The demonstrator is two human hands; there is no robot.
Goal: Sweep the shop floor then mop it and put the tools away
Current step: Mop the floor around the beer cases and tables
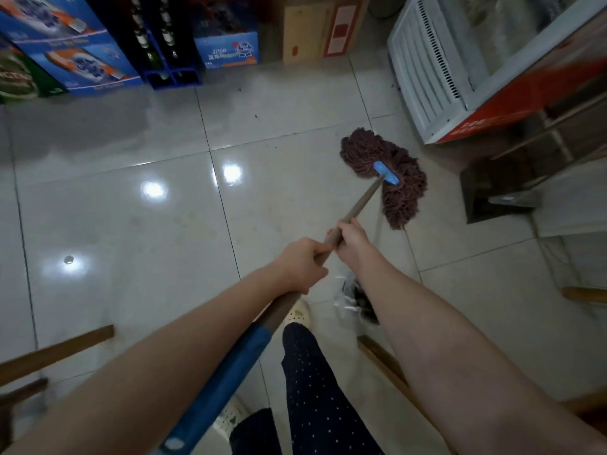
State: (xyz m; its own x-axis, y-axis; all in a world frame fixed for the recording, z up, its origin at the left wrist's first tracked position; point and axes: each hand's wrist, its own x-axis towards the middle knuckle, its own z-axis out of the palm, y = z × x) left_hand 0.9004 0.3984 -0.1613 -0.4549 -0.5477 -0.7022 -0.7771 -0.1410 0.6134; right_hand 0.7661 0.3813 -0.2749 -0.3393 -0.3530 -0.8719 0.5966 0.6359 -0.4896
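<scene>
Fingers of the right hand curl round the mop handle; the left hand grips it just behind. The mop head lies on the floor toward its right edge. The handle looks stiff and the stringy head soft, probably heavy and dragging when wet, so hands spaced further apart should steer better. A white vented cabinet and a dark dustpan crowd the head. Drink cartons line the far edge, and a plastic bag sits by the feet.

Open tiles left; freezer crowds right.
</scene>
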